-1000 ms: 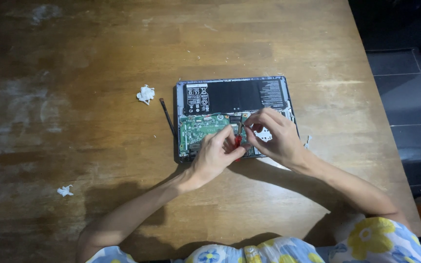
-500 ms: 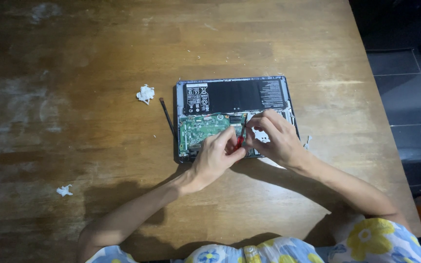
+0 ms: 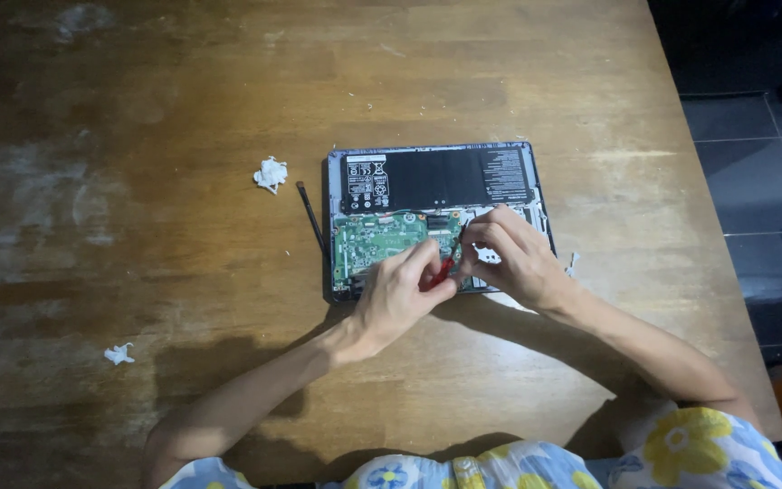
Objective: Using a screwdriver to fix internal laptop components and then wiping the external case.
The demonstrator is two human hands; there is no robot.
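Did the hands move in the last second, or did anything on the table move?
Hardly. The left hand keeps pinching a small red tool over the open laptop, and the right hand stays pressed beside it; the fingers only shifted a little. The black stick and the two paper scraps lie where they were.

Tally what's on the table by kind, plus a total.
Opened laptop: 1
Red-handled tool, gripped in left hand, right hand beside it: 1
Thin black tool: 1
White paper wads: 2
Total: 5
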